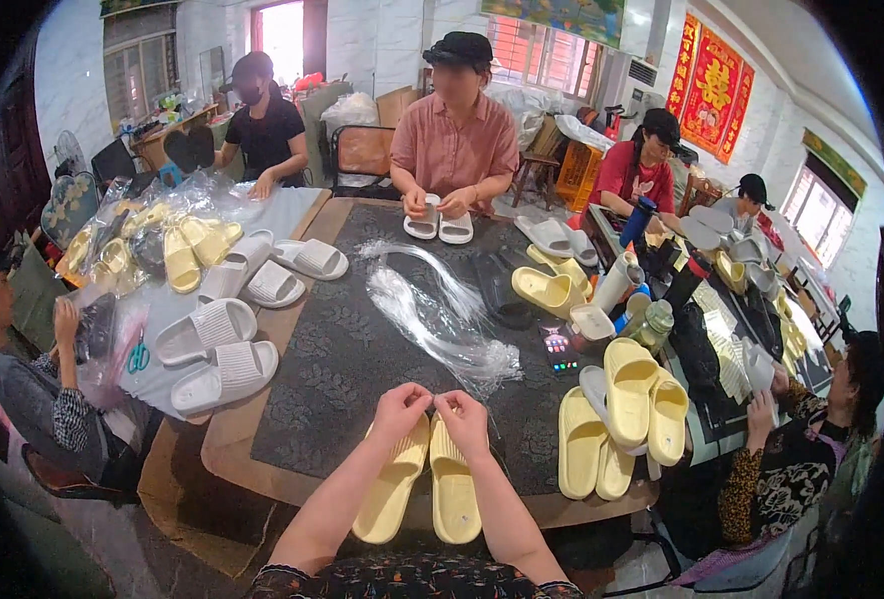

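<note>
In front of me a pair of pale yellow slippers, the left slipper (390,491) and the right slipper (455,496), lies side by side at the table's near edge. Over their strap ends are my left hand (400,411) and my right hand (464,421), fingertips pinched close together. Whatever is between the fingers is too fine to make out. Beyond my hands, a loose bundle of thin clear plastic strands (417,311) spreads across the dark patterned mat (312,399). My hands partly cover both slipper straps.
Grey slippers (227,374) line the left side. Stacked yellow slippers (582,444) stand at the right, near a phone (559,347), a container (591,322) and bottles (653,324). A co-worker (454,140) across the table handles white slippers (438,222). Other people sit around.
</note>
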Available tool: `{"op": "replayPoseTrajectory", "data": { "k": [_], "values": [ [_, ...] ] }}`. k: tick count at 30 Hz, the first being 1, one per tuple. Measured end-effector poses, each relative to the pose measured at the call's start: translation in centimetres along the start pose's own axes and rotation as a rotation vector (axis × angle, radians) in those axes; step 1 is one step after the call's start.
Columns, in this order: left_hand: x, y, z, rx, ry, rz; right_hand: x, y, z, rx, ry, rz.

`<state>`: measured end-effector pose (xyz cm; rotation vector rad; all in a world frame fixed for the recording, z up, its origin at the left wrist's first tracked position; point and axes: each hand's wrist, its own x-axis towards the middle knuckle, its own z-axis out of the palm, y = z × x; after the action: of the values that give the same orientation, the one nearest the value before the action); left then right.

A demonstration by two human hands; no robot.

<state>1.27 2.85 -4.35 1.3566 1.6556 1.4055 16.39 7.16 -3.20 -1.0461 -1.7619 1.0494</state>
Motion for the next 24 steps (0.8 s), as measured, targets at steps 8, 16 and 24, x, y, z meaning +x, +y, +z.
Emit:
{"op": "replayPoseTrajectory", "data": {
  "k": [8, 16, 24],
  "values": [
    [-0.2, 0.8, 0.2, 0.068, -0.020, 0.006, -0.3, -0.1, -0.1, 0.037, 0.041, -0.019],
    [-0.2, 0.6, 0.1, -0.020, 0.036, -0.051, -0.4, -0.5, -0.2, 0.059, -0.015, 0.025],
    [0.3, -0.3, 0.0, -0.079, 0.041, -0.070, -0.3, -0.5, 0.1, 0.069, 0.005, 0.055]
  ]
}}
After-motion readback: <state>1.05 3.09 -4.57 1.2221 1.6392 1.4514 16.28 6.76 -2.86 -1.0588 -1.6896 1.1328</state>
